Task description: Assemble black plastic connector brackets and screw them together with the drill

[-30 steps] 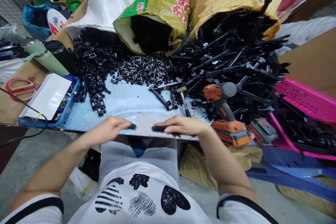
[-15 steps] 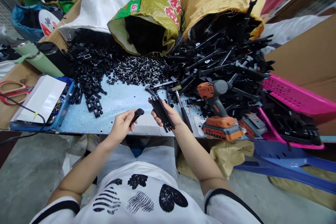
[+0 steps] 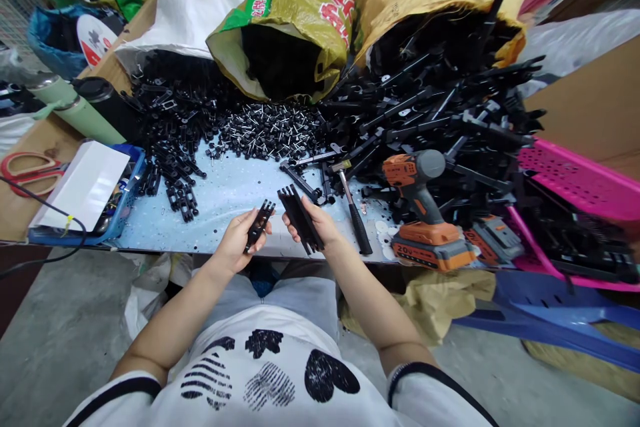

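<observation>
Above the bench's front edge, my left hand (image 3: 239, 240) is closed around a short black slotted part (image 3: 259, 225) with small prongs at its upper end. My right hand (image 3: 317, 223) grips longer black channel-shaped bars (image 3: 300, 217), held side by side; their exact number is hard to make out. The two held pieces are close together but apart. Just beyond them, a loose black bar (image 3: 301, 183) lies on the blue bench top (image 3: 225, 190). A hammer (image 3: 353, 210) rests to the right of my right hand.
Black linked parts (image 3: 181, 197) are heaped at left, small pins (image 3: 273, 130) in the middle, long black arms (image 3: 425, 107) at right. An orange cordless drill (image 3: 417, 207) stands near the front edge. Scissors (image 3: 33, 173), a blue basket (image 3: 127, 200) and a pink basket (image 3: 580, 173) flank the bench.
My left hand has turned its short part, so the pronged end now points up and away. The loose bar, partly behind the held bars before, now shows clear of them.
</observation>
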The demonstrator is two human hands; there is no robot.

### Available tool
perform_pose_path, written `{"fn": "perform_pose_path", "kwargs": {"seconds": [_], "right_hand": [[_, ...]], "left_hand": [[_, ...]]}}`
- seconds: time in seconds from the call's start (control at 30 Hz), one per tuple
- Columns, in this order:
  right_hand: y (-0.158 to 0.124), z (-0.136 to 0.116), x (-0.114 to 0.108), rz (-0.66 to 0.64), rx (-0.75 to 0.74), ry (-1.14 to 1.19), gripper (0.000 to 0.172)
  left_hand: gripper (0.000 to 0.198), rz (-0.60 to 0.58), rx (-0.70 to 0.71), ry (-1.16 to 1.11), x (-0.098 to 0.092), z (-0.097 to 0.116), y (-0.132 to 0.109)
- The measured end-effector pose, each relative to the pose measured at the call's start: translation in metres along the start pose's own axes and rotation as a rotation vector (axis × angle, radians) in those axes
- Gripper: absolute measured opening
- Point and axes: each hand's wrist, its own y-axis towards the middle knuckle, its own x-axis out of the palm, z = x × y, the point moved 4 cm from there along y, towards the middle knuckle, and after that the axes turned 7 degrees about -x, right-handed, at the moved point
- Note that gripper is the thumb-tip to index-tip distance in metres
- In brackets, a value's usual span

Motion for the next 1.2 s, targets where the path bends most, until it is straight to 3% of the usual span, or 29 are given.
{"fn": "perform_pose_path", "kwargs": {"seconds": [0.4, 0.67, 0.77, 0.9, 1.0, 1.13, 1.2], "right_hand": [[0.002, 0.015, -0.005, 0.048, 0.045, 0.001, 0.044], [0.000, 0.010, -0.004, 0.048, -0.096, -0.174, 0.047], [0.001, 0.007, -0.014, 0.092, -0.192, -0.464, 0.051], [0.000, 0.006, -0.022, 0.124, -0.355, -1.192, 0.047], [-0.002, 0.013, -0.023, 0.119, -0.369, -1.587, 0.045], [-0.007, 0.014, -0.025, 0.229, -0.484, -1.735, 0.049], [-0.010, 0.014, -0.026, 0.275, -0.563, -1.780, 0.049]], "left_hand": [[0.043, 0.047, 0.022, -0.047, -0.001, -0.008, 0.002], [0.044, 0.015, -0.013, -0.063, 0.000, -0.010, 0.001], [0.044, 0.017, 0.006, -0.054, -0.003, -0.011, 0.003], [0.044, 0.036, 0.048, -0.023, -0.004, -0.011, 0.004], [0.046, 0.057, 0.091, 0.077, -0.007, -0.013, 0.002], [0.041, 0.307, 0.409, 0.550, -0.027, -0.007, 0.000], [0.032, 0.414, 0.497, 0.867, -0.040, -0.007, 0.005]]}}
